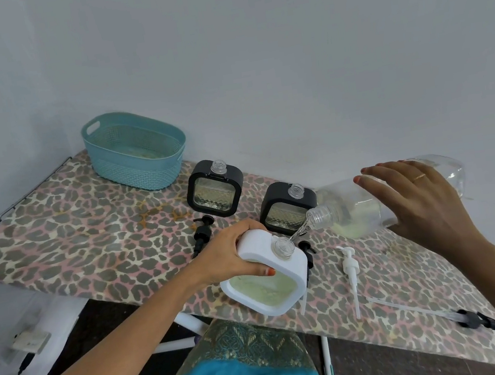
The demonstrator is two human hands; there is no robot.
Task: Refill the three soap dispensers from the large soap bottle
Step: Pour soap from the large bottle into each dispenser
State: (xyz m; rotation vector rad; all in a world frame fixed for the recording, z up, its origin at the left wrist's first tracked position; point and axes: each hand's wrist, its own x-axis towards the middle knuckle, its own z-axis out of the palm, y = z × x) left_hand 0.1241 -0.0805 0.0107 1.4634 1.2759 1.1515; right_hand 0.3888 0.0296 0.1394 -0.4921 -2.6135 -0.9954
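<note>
The left hand (233, 253) has its fingers curled around the upper edge of the white dispenser (269, 277), thumb pressed on the front face, holding it tilted at the near edge of the board with its open neck toward the right. The right hand (414, 197) grips the large soap bottle (355, 206) from above, fingers spread over the clear body, tipping it nearly flat so its threaded mouth sits just above the white dispenser's neck. A thin clear stream (298, 232) runs between the two openings (the white dispenser's window already shows pale greenish liquid).

Behind them stand two black dispensers, one (214, 189) farther left and one (286, 210) just beside the bottle, both upright with open necks. A white pump (350, 271) and black pumps (201, 231) (474, 318) lie loose on the leopard-print ironing board (86, 237). A teal basket (134, 149) sits at the far left end.
</note>
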